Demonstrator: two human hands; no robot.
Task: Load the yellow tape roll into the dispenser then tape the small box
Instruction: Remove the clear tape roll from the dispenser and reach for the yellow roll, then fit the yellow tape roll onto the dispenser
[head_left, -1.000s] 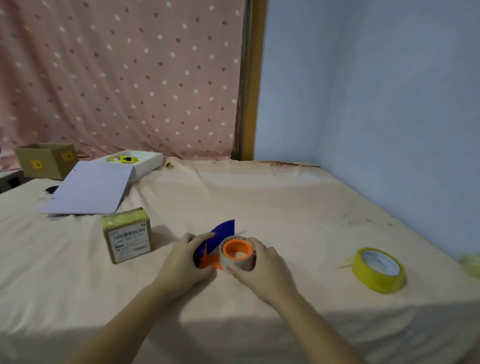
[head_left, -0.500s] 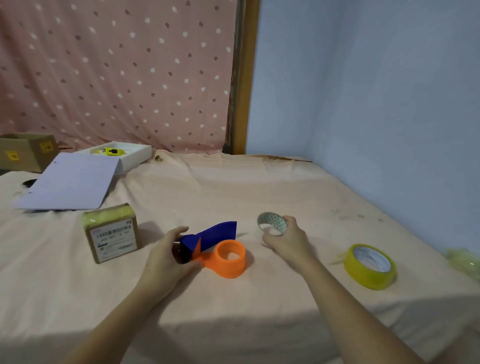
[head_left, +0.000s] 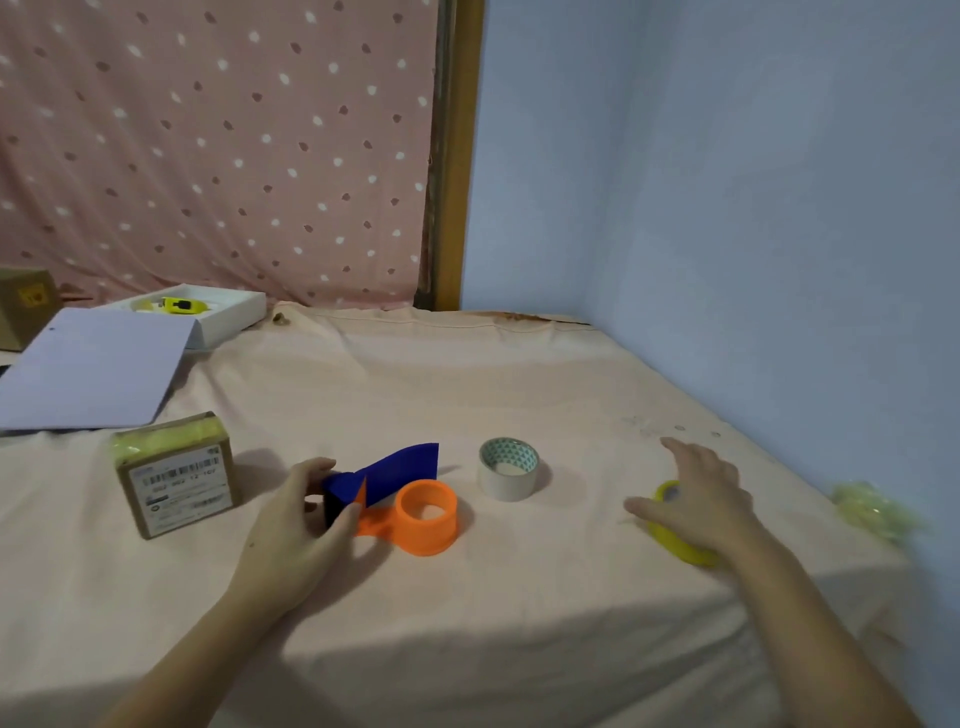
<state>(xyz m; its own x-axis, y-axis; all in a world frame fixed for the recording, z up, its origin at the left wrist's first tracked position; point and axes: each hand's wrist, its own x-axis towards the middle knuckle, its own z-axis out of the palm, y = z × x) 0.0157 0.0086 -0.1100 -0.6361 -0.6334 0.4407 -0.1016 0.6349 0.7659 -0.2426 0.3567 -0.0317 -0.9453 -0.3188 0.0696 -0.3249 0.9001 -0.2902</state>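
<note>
The orange and blue tape dispenser lies on the cloth-covered table with its orange spool bare. My left hand grips its blue handle end. The yellow tape roll lies at the right, mostly hidden under my right hand, whose fingers are spread over it; a firm grip is not visible. An empty grey tape core stands upright between the dispenser and the yellow roll. The small brown box with a barcode label and yellow tape on top sits left of the dispenser.
A white sheet of paper and a white tray holding a yellow cutter lie at the back left, beside a brown carton. A crumpled wad of yellow tape rests by the right wall. The blue wall borders the table's right edge.
My right hand pulled the grey core off the orange spool, set it down to the right of the dispenser, then moved right onto the yellow roll. My left hand stayed on the dispenser.
</note>
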